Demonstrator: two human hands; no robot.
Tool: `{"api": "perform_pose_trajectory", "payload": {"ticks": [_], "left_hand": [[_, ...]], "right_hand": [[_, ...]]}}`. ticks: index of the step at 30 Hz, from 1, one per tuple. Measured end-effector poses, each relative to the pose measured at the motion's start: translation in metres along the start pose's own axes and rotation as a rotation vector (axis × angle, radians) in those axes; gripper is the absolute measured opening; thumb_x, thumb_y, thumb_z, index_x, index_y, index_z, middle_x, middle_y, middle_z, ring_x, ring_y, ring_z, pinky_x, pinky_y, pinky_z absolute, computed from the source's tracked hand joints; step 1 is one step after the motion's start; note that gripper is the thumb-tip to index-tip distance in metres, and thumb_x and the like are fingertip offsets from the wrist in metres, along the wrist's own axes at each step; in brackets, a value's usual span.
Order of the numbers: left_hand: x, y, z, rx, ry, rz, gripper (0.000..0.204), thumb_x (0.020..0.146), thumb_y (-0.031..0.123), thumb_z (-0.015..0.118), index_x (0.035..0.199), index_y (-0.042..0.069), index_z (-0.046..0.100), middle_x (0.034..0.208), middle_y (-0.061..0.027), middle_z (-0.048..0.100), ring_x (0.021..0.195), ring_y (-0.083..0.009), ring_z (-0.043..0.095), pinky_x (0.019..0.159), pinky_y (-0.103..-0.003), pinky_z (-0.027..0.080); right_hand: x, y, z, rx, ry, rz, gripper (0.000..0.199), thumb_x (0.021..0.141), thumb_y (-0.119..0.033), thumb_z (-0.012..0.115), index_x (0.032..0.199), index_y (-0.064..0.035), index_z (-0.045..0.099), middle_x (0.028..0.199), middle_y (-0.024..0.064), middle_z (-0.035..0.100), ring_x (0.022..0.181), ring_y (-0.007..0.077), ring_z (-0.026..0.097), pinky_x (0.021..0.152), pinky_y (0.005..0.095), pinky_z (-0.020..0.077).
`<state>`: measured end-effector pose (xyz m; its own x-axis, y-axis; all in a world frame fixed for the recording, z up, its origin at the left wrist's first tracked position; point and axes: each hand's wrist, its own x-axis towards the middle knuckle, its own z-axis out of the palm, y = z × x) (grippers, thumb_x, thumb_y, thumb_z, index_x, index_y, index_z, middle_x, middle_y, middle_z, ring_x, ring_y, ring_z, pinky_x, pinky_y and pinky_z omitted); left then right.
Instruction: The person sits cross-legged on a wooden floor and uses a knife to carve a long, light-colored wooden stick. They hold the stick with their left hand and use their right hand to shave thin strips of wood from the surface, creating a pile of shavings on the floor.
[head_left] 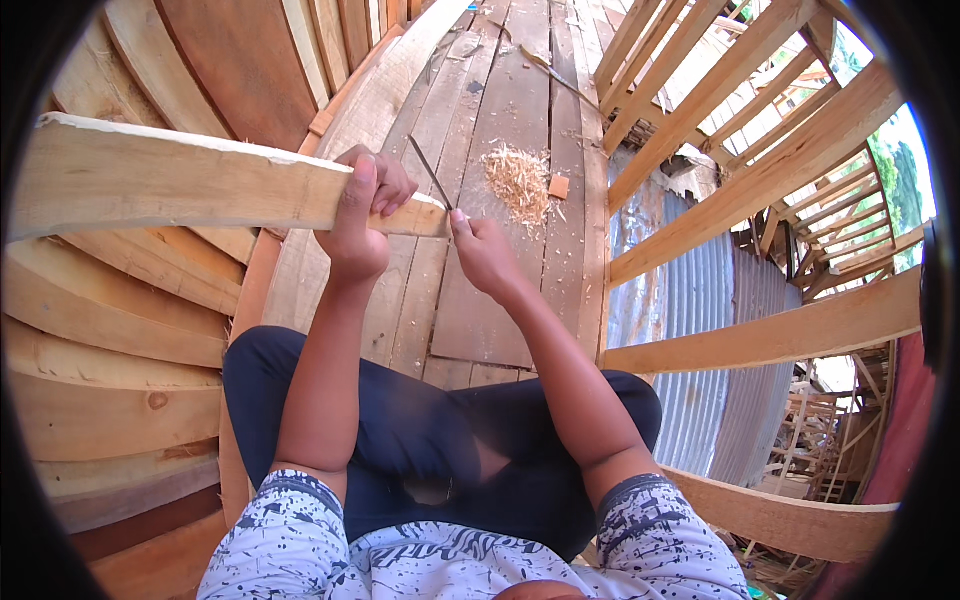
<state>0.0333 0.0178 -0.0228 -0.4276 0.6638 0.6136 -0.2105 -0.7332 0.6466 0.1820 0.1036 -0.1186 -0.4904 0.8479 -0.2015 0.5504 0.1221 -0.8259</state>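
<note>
A long pale wooden board [190,190] reaches in from the left, and its narrow right end lies in front of me. My left hand [365,215] is closed around the board close to that end, thumb up along its near face. In my right hand [484,252] is a knife [430,171] with a narrow dark blade; the fist hides its handle. The blade points away and to the left, and its base is right by the board's tip. Whether the edge touches the wood I cannot tell.
Beyond my hands, a pile of wood shavings [518,182] lies on the plank floor [490,310], beside a small orange-brown wood block [559,187]. Upright planks [130,390] line the left. On the right stand wooden railing slats [760,330], with corrugated metal sheets [690,330] below them.
</note>
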Motion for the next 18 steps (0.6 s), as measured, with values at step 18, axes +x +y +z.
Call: {"api": "perform_pose_trajectory", "payload": {"ticks": [18], "left_hand": [[-0.003, 0.005, 0.012, 0.102, 0.032, -0.027, 0.036, 0.101, 0.025, 0.048, 0.071, 0.012, 0.034, 0.061, 0.0022, 0.033, 0.058, -0.0091, 0.030, 0.059, -0.027, 0.030]], "right_hand": [[-0.005, -0.005, -0.005, -0.178, 0.061, 0.045, 0.062, 0.103, -0.045, 0.041, 0.079, 0.0080, 0.063, 0.076, 0.0307, 0.064, 0.078, 0.0441, 0.067, 0.071, 0.0517, 0.0475]]}}
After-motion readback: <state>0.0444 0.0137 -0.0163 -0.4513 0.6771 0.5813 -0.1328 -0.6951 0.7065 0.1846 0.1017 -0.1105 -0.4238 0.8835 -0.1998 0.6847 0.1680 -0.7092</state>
